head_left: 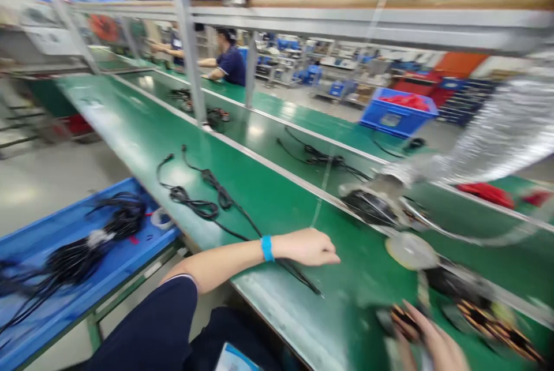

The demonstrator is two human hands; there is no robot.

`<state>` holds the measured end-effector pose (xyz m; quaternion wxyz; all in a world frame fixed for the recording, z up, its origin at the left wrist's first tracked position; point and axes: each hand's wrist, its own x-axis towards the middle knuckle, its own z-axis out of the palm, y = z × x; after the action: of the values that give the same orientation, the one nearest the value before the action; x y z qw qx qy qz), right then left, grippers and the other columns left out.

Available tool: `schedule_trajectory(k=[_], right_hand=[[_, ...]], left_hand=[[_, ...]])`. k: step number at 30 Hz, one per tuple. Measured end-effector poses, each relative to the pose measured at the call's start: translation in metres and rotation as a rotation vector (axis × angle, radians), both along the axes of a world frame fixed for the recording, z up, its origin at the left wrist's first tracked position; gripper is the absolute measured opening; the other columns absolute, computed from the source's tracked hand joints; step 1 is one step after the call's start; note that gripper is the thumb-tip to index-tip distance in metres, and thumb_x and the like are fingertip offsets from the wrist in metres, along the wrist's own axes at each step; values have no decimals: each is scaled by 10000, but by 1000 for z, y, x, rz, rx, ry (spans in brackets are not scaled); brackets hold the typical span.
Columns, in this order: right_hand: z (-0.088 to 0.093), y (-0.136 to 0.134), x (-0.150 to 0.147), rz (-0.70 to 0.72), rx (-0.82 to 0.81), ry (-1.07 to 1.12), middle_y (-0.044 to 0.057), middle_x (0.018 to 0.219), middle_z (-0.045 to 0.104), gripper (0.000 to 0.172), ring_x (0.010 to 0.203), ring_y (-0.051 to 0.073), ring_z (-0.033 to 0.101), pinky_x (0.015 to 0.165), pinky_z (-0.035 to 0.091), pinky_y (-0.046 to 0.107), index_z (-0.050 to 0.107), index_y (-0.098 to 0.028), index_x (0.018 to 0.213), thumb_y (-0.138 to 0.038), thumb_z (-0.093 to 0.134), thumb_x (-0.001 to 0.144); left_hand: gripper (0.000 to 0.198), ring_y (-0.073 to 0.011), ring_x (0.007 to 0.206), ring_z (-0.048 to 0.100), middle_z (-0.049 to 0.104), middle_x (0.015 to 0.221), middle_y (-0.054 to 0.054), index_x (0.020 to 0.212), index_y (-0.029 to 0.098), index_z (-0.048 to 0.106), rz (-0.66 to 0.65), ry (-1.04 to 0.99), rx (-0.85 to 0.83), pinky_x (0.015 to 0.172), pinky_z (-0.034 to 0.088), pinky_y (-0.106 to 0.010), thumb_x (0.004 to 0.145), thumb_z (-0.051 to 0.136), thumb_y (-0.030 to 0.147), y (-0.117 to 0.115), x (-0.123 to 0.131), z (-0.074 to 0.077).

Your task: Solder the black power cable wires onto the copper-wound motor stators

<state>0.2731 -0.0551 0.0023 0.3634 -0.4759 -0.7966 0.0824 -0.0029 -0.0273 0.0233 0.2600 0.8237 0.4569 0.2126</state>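
Note:
My left hand [311, 247], with a blue band at the wrist, is closed above the green bench [346, 302]; whether anything is inside its fingers is hidden. Black cables [194, 205] lie along the bench, pass under my left forearm and end in thin leads [303, 278] near that hand. At the lower right, my right hand [433, 339] is blurred, its fingers around a dark round part with copper-coloured windings [405, 320]. More copper-wound parts [497, 328] lie to its right.
A blue tray [86, 302] with bundled black cables stands at the left. A metal rail [277, 166] and uprights run along the bench. A silver duct [497, 128] hangs at the right. More cables [320, 157] lie beyond the rail. Co-workers [231, 65] sit farther back.

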Motion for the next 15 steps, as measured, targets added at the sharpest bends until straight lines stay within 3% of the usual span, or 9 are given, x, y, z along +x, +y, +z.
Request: schedule_trajectory(k=[2, 4, 6, 11, 15], right_hand=[[0, -22, -7, 56, -66, -42, 128, 1219, 561, 461, 1086, 314, 642, 867, 558, 510, 474, -337, 1384, -429, 459, 933], [-3, -22, -25, 71, -98, 39, 131, 1273, 520, 418, 1087, 241, 635, 933, 546, 416, 471, -253, 1374, -307, 463, 959], [-10, -10, -41, 95, -102, 75, 126, 1284, 510, 395, 1072, 207, 633, 928, 545, 359, 487, -250, 1355, -225, 462, 962], [-17, 2, -53, 118, -100, 132, 108, 1295, 529, 495, 1232, 236, 519, 1070, 433, 421, 470, -279, 1387, -146, 567, 920], [-15, -8, -51, 203, -136, 243, 99, 1237, 545, 492, 1098, 172, 580, 990, 475, 307, 459, -227, 1375, -187, 620, 912]], left_hand=[[377, -182, 756, 619, 699, 795, -77, 775, 144, 714, 59, -64, -22, 682, 415, -256, 962, 489, 382, 3, 9, 0], [418, -170, 710, 591, 684, 744, -57, 782, 126, 717, 106, -130, -88, 650, 396, -251, 949, 477, 425, 5, 13, -5], [435, -161, 674, 561, 677, 735, -43, 807, 121, 720, 124, -162, -173, 618, 380, -249, 924, 489, 471, 6, 12, -11], [441, -162, 676, 531, 662, 741, -33, 802, 127, 697, 86, -181, -267, 637, 388, -258, 898, 482, 500, 0, 8, -12], [447, -182, 709, 554, 638, 702, -30, 699, 154, 648, 33, -267, -327, 653, 423, -258, 863, 514, 548, -4, 12, -9]])
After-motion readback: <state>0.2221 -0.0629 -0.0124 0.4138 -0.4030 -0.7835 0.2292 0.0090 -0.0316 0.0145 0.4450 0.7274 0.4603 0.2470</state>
